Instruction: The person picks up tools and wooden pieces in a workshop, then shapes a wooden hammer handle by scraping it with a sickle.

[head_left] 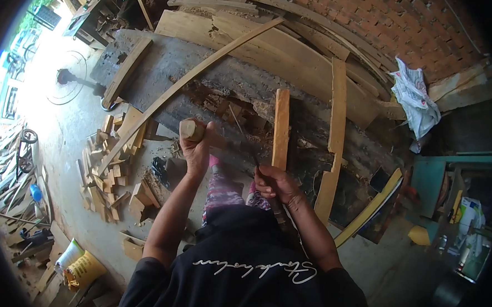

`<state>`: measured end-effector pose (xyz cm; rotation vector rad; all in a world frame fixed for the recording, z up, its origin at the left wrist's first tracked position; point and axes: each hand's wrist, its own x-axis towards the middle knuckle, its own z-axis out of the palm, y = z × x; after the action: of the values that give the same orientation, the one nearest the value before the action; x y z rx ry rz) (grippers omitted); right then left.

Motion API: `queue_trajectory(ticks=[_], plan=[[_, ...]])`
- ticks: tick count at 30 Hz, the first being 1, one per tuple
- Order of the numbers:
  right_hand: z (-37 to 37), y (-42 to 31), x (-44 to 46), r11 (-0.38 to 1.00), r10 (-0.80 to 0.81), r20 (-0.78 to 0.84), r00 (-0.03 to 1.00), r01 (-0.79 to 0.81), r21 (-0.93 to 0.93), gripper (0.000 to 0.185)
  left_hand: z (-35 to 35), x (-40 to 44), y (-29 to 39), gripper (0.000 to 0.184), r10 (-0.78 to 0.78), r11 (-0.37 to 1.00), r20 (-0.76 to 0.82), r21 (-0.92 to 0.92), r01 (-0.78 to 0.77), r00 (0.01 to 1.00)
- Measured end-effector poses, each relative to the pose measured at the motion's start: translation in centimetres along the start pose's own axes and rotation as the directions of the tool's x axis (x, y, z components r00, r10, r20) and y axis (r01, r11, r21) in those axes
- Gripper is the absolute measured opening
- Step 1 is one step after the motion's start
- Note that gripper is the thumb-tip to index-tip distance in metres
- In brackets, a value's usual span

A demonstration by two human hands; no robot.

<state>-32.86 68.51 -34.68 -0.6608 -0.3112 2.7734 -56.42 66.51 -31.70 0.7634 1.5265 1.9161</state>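
My left hand (195,151) is closed around a wooden handle (191,129) whose pale, rounded end faces up. A blurred dark part extends from that fist to the right; its kind cannot be made out. My right hand (276,184) grips a long, thin dark rod-like tool (246,130), which slants up and to the left past the fist. Its lower end is partly hidden by the hand and shirt. Just beyond the right hand, an orange-brown wood bar (281,127) lies across a dark, worn slab (161,65) with a ragged hollow.
A long wood strip (194,72) crosses the slab diagonally. Wood offcuts (103,174) are piled on the floor at left. Boards (252,34) lean along the brick wall (397,22). A white sack (415,101) hangs at right, and a yellow curved piece (368,207) lies below it.
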Motion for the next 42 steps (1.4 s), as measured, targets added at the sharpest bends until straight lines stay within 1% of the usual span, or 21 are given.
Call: queue_trajectory(ticks=[3, 5, 8, 9, 11, 13, 14, 17, 19, 21, 24, 27, 28, 31, 32, 33, 35, 37, 39, 40, 42], plan=[[0.2, 0.6, 0.8, 0.997, 0.051, 0.062, 0.997, -0.055, 0.057, 0.026, 1.4, -0.6, 2.6, 0.021, 0.057, 0.992, 0.025, 0.109, -0.060, 0.998], [0.1, 1.2, 1.8, 0.991, 0.086, -0.053, 0.995, -0.091, -0.096, 0.033, 1.1, -0.7, 2.7, 0.022, 0.060, 0.978, 0.053, 0.198, -0.069, 0.997], [0.9, 1.9, 2.8, 0.986, 0.117, -0.129, 0.985, -0.130, -0.102, 0.034, 0.6, -0.4, 3.4, 0.023, 0.109, 0.948, 0.048, 0.295, -0.118, 0.993], [1.7, 1.8, 2.9, 0.989, 0.109, -0.128, 0.986, -0.121, -0.089, 0.034, 0.4, -0.4, 3.7, 0.022, 0.143, 0.941, 0.005, 0.310, -0.137, 0.990], [4.1, 1.4, 2.6, 0.961, 0.038, 0.003, 0.999, -0.036, -0.274, 0.031, -0.4, 0.1, 4.4, 0.019, 0.183, 0.912, -0.012, 0.376, -0.165, 0.983], [6.2, 1.3, 2.7, 0.946, 0.041, 0.000, 0.999, -0.039, -0.321, 0.029, -2.0, 1.3, 4.8, 0.022, 0.145, 0.808, -0.029, 0.580, -0.101, 0.989], [7.2, 1.5, 2.8, 0.927, 0.041, 0.022, 0.999, -0.030, -0.374, 0.029, -2.8, 2.1, 4.9, 0.028, 0.219, 0.697, 0.007, 0.699, -0.162, 0.976], [5.6, 2.6, 4.9, 0.908, 0.044, 0.053, 0.998, -0.018, -0.419, 0.030, -5.9, 3.3, 5.0, 0.029, 0.130, 0.701, 0.004, 0.707, -0.095, 0.991], [1.8, 3.2, 7.0, 0.987, 0.158, 0.022, 0.987, -0.157, -0.044, 0.029, -7.6, 3.2, 4.6, 0.028, 0.160, 0.676, 0.019, 0.727, -0.124, 0.987], [1.8, 3.0, 8.0, 0.985, 0.154, -0.049, 0.987, -0.158, -0.073, 0.028, -8.3, 3.2, 4.2, 0.025, 0.240, 0.649, 0.081, 0.727, -0.222, 0.967], [7.1, 2.5, 6.6, 0.931, 0.066, 0.072, 0.995, -0.035, -0.364, 0.033, -7.8, 3.2, 4.1, 0.021, 0.218, 0.622, 0.092, 0.754, -0.211, 0.972], [6.5, 2.8, 7.0, 0.924, 0.008, -0.011, 1.000, -0.011, -0.383, 0.035, -7.8, 3.5, 4.1, 0.015, 0.286, 0.583, 0.158, 0.754, -0.303, 0.945], [4.6, 2.7, 7.8, 0.980, 0.129, -0.034, 0.991, -0.132, -0.146, 0.027, -8.3, 3.3, 4.3, 0.014, 0.290, 0.593, 0.136, 0.751, -0.290, 0.947], [3.9, 2.7, 8.2, 0.983, 0.167, -0.055, 0.984, -0.171, -0.068, 0.029, -9.5, 3.4, 3.8, 0.013, 0.312, 0.634, 0.091, 0.722, -0.279, 0.946], [4.3, 3.1, 7.9, 0.972, 0.134, -0.010, 0.991, -0.134, -0.194, 0.032, -9.8, 3.1, 3.4, 0.013, 0.318, 0.661, 0.071, 0.698, -0.275, 0.945], [6.3, 3.0, 7.1, 0.972, 0.143, -0.019, 0.990, -0.144, -0.184, 0.032, -9.7, 2.7, 3.4, 0.013, 0.303, 0.663, 0.069, 0.701, -0.262, 0.950], [8.8, 2.8, 6.2, 0.915, 0.071, 0.113, 0.991, -0.020, -0.402, 0.036, -9.1, 2.9, 4.1, 0.015, 0.333, 0.638, 0.115, 0.703, -0.314, 0.936], [5.2, 3.8, 7.8, 0.912, 0.053, 0.104, 0.993, -0.006, -0.409, 0.035, -10.2, 2.8, 3.5, 0.015, 0.372, 0.614, 0.119, 0.712, -0.340, 0.921], [1.1, 3.8, 9.0, 0.983, 0.177, 0.000, 0.984, -0.177, -0.040, 0.035, -11.5, 2.4, 3.3, 0.015, 0.334, 0.684, 0.018, 0.683, -0.255, 0.942], [0.5, 3.8, 8.9, 0.984, 0.174, -0.076, 0.982, -0.177, -0.035, 0.036, -11.6, 2.1, 3.3, 0.014, 0.326, 0.698, 0.006, 0.673, -0.244, 0.946], [1.5, 4.0, 8.8, 0.978, 0.153, -0.046, 0.987, -0.158, -0.135, 0.036, -11.3, 2.0, 3.2, 0.014, 0.345, 0.692, 0.023, 0.669, -0.270, 0.938]])
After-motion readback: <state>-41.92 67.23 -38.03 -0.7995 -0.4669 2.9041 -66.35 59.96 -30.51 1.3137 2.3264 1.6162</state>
